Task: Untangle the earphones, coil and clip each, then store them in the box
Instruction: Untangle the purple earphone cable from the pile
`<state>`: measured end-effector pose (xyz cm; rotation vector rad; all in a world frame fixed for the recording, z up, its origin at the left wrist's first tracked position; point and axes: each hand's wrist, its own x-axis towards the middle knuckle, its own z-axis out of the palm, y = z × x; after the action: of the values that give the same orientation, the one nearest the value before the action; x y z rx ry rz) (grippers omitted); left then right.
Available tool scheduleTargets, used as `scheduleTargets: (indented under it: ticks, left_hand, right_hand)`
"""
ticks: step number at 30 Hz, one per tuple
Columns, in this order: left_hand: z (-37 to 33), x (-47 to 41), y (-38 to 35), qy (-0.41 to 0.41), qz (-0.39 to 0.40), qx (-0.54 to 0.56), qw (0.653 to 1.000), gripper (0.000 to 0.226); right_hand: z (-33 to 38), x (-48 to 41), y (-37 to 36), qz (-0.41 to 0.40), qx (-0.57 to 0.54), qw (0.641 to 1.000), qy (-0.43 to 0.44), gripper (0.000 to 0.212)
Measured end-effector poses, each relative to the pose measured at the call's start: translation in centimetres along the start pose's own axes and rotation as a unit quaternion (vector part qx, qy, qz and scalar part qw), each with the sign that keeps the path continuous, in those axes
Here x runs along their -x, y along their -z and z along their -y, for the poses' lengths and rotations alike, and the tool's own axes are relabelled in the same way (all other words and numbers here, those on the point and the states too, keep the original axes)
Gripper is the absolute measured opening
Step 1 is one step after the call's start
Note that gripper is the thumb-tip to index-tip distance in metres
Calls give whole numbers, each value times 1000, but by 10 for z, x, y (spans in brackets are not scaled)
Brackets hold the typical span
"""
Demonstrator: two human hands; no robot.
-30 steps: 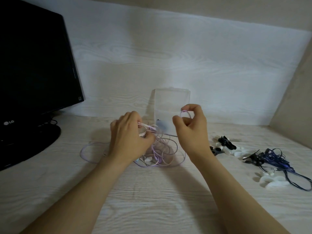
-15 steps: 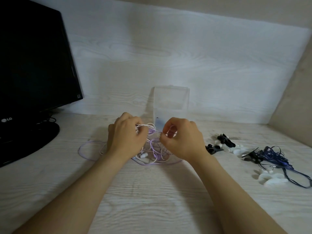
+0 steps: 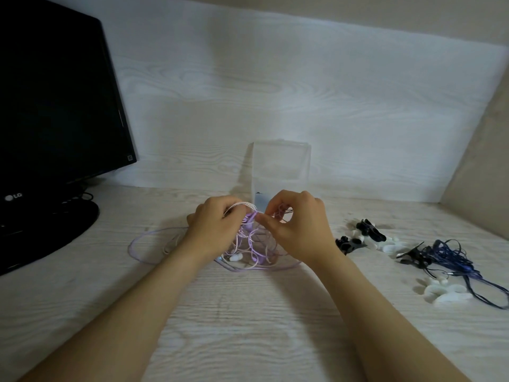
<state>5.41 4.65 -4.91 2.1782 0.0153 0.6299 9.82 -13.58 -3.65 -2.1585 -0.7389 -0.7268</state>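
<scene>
Left hand [image 3: 212, 227]: forearm reaches in from the lower left, hand raised just above the desk [image 3: 248, 326], back of the hand toward the camera, fingers curled round a small bundle of pale cords drawn up from the tangle. Right hand [image 3: 300, 230]: forearm enters from the lower right, hand level with the left and nearly meeting it. Thumb and forefinger pinch a strand between the two hands, and the other fingers curl over a few purple loops. Tangle of earphones [image 3: 248, 253]: thin lilac and white cables, knotted together, hanging from both hands and pooling on the desk beneath them. White and purple earbuds show in the heap, and one long loop trails out to the left. Clear box [image 3: 281, 166]: translucent, upright, standing on the desk just behind the hands against the back panel [image 3: 303, 92]. Dark blue earphones [image 3: 451, 257]: a loose heap on the desk well to the right, cord running toward the right edge. Black clips [image 3: 370, 232]: grouped between the right hand and the blue heap. White clips [image 3: 443, 295]: beside the blue cord, nearer the camera. Monitor [image 3: 55, 106]: black, screen dark, at far left.
</scene>
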Motion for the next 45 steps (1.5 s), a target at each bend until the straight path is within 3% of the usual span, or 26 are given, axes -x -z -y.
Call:
scheduleTargets:
  ticks: [9, 14, 18, 21, 26, 34, 38, 41, 45]
  left_hand:
    - [0, -3, 2, 15, 60, 52, 997, 31]
    - [4, -4, 3, 24, 70, 77, 994, 47]
    - [4, -3, 4, 17, 95, 97, 991, 40]
    - [6, -5, 4, -13, 89, 94, 992, 29]
    - [9, -7, 5, -32, 89, 97, 991, 23]
    - [8, -4, 9, 27, 180, 186, 965, 15]
    - [-1, -4, 10, 76, 137, 207, 966, 26]
    - [-2, -7, 12, 112, 118, 235, 958, 21]
    - [0, -7, 11, 110, 98, 253, 956, 21]
  right_hand:
    - [0, 2, 0, 14, 3, 998, 54, 17]
    - [0, 5, -1, 66, 39, 993, 93, 17]
    - [-1, 4, 0, 55, 42, 994, 89, 8]
    - [0, 4, 1, 30, -27, 997, 59, 3]
    - [-3, 1, 0, 28, -102, 994, -8, 14]
    - [-6, 5, -4, 26, -9, 996, 86, 16]
    - [-6, 4, -3, 24, -51, 997, 53, 18]
    - [-7, 3, -2, 17, -55, 998, 18, 23]
    - [-7, 0, -3, 6, -55, 998, -10, 24]
